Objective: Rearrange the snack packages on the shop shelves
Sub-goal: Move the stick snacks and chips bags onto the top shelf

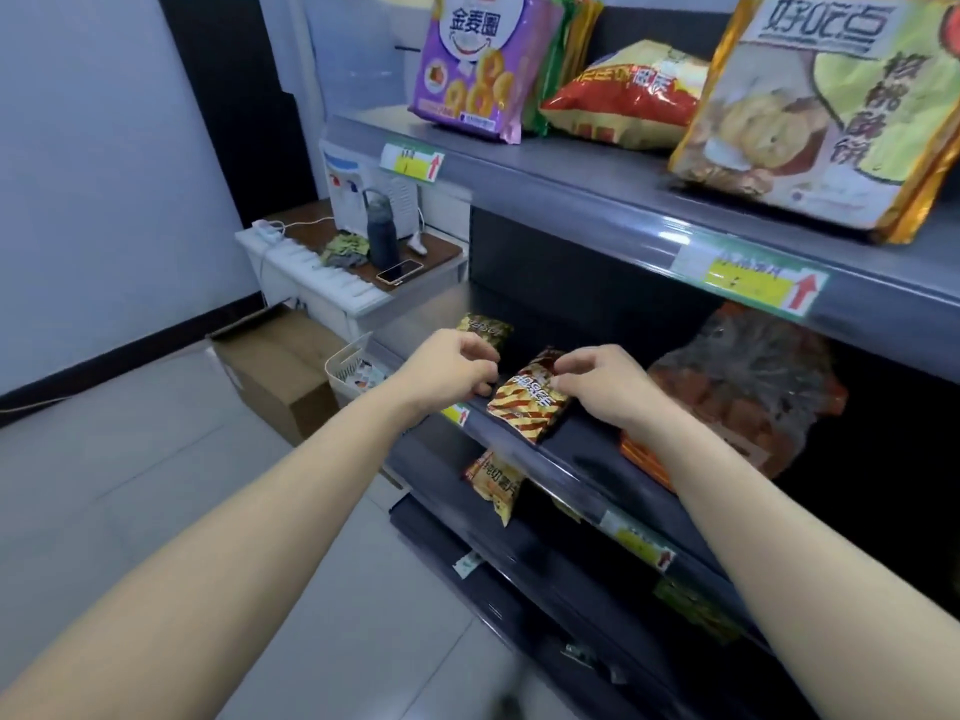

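Our right hand [605,389] pinches the upper right edge of a small brown-and-yellow striped snack packet [524,407] between thumb and curled fingers. Our left hand [449,371] is curled at the packet's left edge, but we cannot tell whether it actually has hold of it. The packet lies tilted near the front of the dark grey middle shelf [582,452]. A small dark green-and-gold packet [485,327] sits just behind our left hand, and a large clear bag of brown snacks [743,387] is to the right. On the shelf below a yellow-brown packet [493,485] pokes out. On the shelf above stand a purple bag of ring snacks [478,70], a red-and-yellow bag [623,98] and a gold-edged biscuit bag [831,127].
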`<state>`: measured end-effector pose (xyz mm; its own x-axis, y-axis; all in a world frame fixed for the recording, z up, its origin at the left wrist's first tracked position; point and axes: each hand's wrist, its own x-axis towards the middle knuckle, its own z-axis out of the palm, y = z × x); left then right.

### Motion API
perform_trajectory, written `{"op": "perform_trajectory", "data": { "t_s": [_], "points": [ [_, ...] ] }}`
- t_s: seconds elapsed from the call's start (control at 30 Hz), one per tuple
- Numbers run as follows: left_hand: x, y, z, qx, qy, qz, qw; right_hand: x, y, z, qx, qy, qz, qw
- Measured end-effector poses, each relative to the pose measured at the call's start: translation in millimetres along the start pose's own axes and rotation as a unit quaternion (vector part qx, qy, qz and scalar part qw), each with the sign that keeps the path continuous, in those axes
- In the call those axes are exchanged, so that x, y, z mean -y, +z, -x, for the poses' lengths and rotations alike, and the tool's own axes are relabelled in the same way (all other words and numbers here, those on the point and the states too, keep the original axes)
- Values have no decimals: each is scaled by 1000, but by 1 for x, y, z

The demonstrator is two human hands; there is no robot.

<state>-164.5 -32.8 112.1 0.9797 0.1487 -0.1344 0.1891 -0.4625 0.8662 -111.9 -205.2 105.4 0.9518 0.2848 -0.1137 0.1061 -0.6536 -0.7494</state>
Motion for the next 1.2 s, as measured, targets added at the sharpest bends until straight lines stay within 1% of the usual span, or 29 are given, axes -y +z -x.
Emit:
{"op": "perform_trajectory", "data": {
  "t_s": [0.2,0.3,0.4,0.53,0.6,0.67,0.73,0.77,0.8,0.87,0.9,0.93,0.97,1.0,1.07,1.13,1.17,1.2],
  "points": [
    [9,22,-80,9,-39,-56,998,-29,10,-60,11,79,-20,997],
    [14,36,-113,12,-42,-94,995,-48,19,-86,49,126,-16,991],
    [22,51,-140,40,-63,-138,988,-66,29,-108,86,174,-35,980],
    [32,67,-171,97,-103,-178,974,-81,35,-126,106,234,-88,962],
    [34,71,-180,108,-129,-172,971,-83,36,-131,117,259,-107,953],
    [36,75,-186,113,-167,-128,971,-85,37,-136,112,265,-118,950],
    [36,77,-186,159,-230,-50,959,-87,40,-142,93,246,-101,960],
    [36,77,-185,186,-252,-33,949,-87,41,-146,81,233,-83,966],
    [37,78,-186,199,-257,-46,944,-86,41,-149,69,222,-63,971],
    [37,77,-193,174,-230,-124,949,-80,40,-149,49,202,-26,978],
    [37,75,-199,153,-186,-191,952,-77,40,-148,34,194,-16,980],
    [37,74,-206,132,-128,-272,945,-76,41,-149,13,186,-5,982],
    [35,73,-211,116,-67,-346,929,-75,42,-148,-8,184,4,983],
    [33,74,-214,120,-18,-387,914,-75,43,-148,-22,181,15,983],
    [32,78,-215,194,44,-412,889,-75,43,-146,-25,190,30,981],
    [39,86,-221,271,90,-420,862,-78,43,-144,-14,227,30,973],
    [43,91,-227,295,104,-434,845,-79,43,-141,0,249,20,968],
    [45,95,-231,312,110,-467,820,-80,44,-137,22,270,6,962]
  ]
}}
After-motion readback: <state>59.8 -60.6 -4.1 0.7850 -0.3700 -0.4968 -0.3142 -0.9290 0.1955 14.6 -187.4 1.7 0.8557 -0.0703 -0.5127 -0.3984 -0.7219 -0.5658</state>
